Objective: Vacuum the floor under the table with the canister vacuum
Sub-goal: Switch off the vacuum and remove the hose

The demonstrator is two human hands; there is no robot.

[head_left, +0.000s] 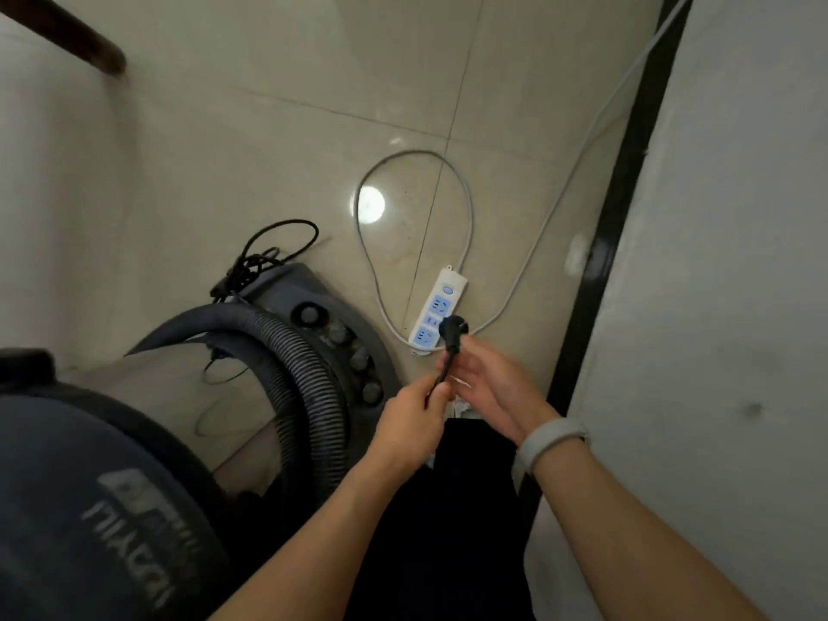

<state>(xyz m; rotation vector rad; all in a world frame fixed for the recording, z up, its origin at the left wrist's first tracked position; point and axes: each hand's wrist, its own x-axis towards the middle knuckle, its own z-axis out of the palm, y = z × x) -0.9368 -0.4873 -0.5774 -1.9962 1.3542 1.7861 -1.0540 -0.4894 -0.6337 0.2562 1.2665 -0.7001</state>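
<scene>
Glossy beige floor tiles (251,141) carry a white power strip (437,313) beside the wall, placed within the cord's reach. Left hand (410,423) pinches the black cord, right hand (490,387) seemingly steadies it, aiming the plug (453,329) over a socket. Canister vacuum (148,419) sits just left, hose (286,351) coiled on top.

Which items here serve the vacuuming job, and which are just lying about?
In use: black plug, pinched by left hand and right hand; white power strip; canister vacuum; ribbed hose.
Lying about: dark wooden leg; wristband.
</scene>
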